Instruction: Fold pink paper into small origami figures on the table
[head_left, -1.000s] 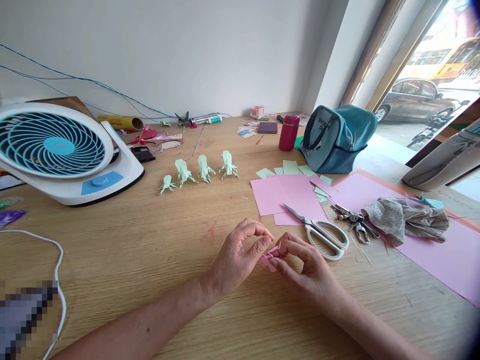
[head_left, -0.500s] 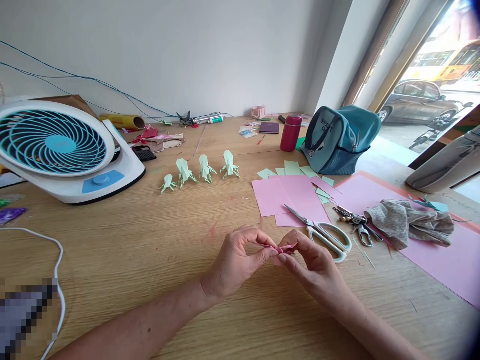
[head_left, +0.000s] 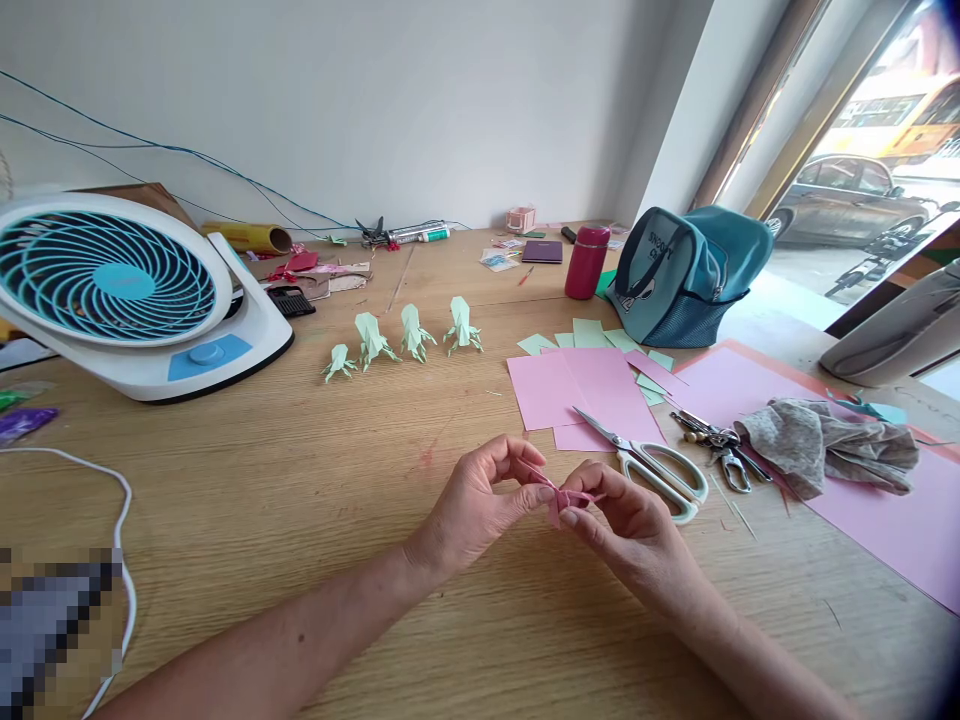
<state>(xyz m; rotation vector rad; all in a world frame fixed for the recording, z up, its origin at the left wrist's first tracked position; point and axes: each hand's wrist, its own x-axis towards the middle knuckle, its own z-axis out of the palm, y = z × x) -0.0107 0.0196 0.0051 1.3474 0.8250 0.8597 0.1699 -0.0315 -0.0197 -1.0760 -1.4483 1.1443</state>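
Between my two hands is a small folded piece of pink paper [head_left: 559,503] with narrow points sticking out, partly hidden by the fingers. My left hand [head_left: 491,500] pinches its left side between thumb and fingers. On the other side, my right hand [head_left: 626,525] grips it with thumb and forefinger. Just beyond the right hand lie white-handled scissors [head_left: 660,475], blades toward the upper left. Flat pink paper sheets [head_left: 577,385] are under the scissor tips. Farther back stands a row of several pale green origami beetles [head_left: 415,333].
A white and blue fan [head_left: 150,310] stands at left, a white cable [head_left: 124,520] below it. Toward the right are keys [head_left: 724,450], a grey cloth [head_left: 825,450], green paper pieces [head_left: 589,333], a red flask [head_left: 587,262] and a blue bag [head_left: 686,280].
The fingers of my left hand have lifted slightly, and the pink folded paper shows more of its points. The whole view has shifted a little.
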